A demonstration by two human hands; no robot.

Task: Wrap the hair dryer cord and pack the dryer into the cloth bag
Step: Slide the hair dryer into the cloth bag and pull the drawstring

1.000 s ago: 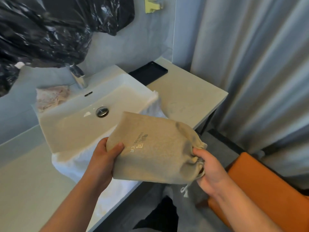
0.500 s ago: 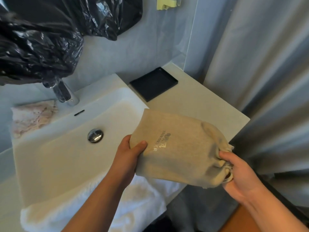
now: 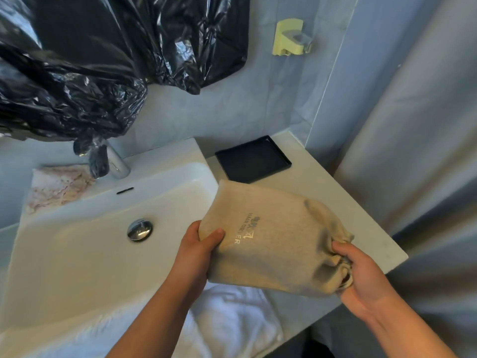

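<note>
Your left grip (image 3: 198, 250) clamps the closed end of the cloth bag (image 3: 271, 244), with the thumb pressed on top and the fingers hidden beneath the fabric. Your right grip (image 3: 361, 277) is curled around the gathered mouth of the bag and pinches the bunched cloth together. The bag hangs between the two, off any surface, lying nearly flat with its mouth toward 4 o'clock and its closed end toward 9 o'clock. It bulges as if full, and pale lettering runs across its upper face. The dryer and its cord are hidden from you.

Beneath the bag, toward 6 o'clock, a white towel (image 3: 232, 319) drapes over the front edge of the sink (image 3: 77, 254). The basin spreads out to 9 o'clock of the bag, with its chrome drain (image 3: 140, 229) just beyond your left thumb. The tap (image 3: 117, 164) stands at the back rim toward 10 o'clock, and a crumpled patterned cloth (image 3: 56, 184) lies beside it at the far left.

The pale desk (image 3: 335, 202) runs from under the bag out to 2 o'clock. A shallow black tray (image 3: 254, 158) lies on it at 12 o'clock of the bag, near it but apart. On the wall above, black plastic sheeting (image 3: 77, 60) fills the upper left, and a yellow-green holder (image 3: 291, 38) is fixed at 1 o'clock. A grey curtain (image 3: 426, 151) hangs along the right side.
</note>
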